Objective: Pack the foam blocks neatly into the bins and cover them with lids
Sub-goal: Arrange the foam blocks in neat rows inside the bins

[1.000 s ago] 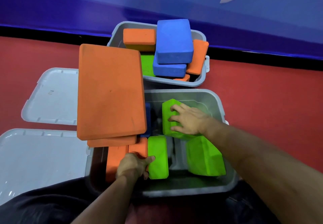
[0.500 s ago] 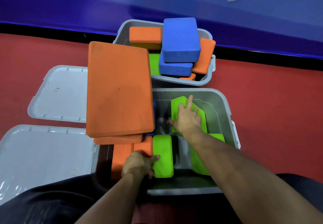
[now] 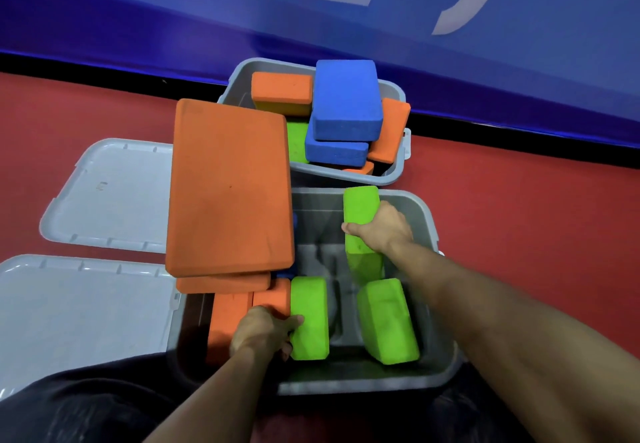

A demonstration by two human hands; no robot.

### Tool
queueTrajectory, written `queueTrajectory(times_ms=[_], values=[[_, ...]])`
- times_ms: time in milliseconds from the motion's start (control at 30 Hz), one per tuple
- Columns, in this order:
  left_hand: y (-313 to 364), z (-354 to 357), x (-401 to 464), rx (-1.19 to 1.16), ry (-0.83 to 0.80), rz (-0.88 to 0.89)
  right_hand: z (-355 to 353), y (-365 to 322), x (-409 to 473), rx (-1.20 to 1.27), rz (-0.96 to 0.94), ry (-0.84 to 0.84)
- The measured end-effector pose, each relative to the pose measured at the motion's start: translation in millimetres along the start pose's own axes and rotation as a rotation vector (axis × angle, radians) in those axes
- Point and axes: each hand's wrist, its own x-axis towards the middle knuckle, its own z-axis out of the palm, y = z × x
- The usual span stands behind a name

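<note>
The near bin (image 3: 429, 235) sits on the red floor (image 3: 536, 217) at the 6 o'clock side of the view, with the far bin (image 3: 398, 165) just beyond it at 12 o'clock.

The right hand (image 3: 379, 229) grips a green block (image 3: 362, 205) that stands on edge against the near bin's far right wall, thumb on its left face and fingers curled round the right. The left hand (image 3: 265, 333) holds a second green block (image 3: 310, 318) standing on edge at the bin's near middle, thumb pressed on its left face; the fingers are hidden behind it. A third green block (image 3: 388, 321) leans tilted at the near right of the bin.

Orange blocks (image 3: 235, 307) stand packed along the bin's left side. A big orange block (image 3: 230, 186) lies flat on top of them and overhangs the left rim, with another orange slab (image 3: 223, 283) just under it.

The far bin holds a loose heap: two blue blocks (image 3: 346, 100) stacked in the middle, orange ones at 9 and 3 o'clock of them, and green beneath.

Two grey lids (image 3: 104, 197) lie on the floor at 9 o'clock of the bins, one beyond the other.
</note>
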Motion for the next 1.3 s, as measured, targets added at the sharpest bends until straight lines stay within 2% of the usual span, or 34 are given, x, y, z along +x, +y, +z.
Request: queueTrajectory(times_ms=[300, 500, 700, 1000, 1133, 1300], values=[[3, -3, -6, 0.002, 0.011, 0.009, 13, -7, -14, 0.371, 0.010, -0.033], [5, -2, -5, 0.005, -0.005, -0.024, 29, -14, -8, 0.353, 0.001, -0.050], [3, -1, -3, -0.032, -0.011, -0.019, 54, -34, -24, 0.340, -0.107, -0.116], [4, -4, -4, -0.061, -0.028, -0.037, 72, -35, -22, 0.332, -0.022, -0.236], [6, -6, 0, -0.104, -0.076, -0.069, 89, -27, -4, 0.257, 0.032, -0.284], [3, -3, 10, -0.213, -0.139, -0.111, 102, -20, -4, 0.214, -0.011, -0.310]])
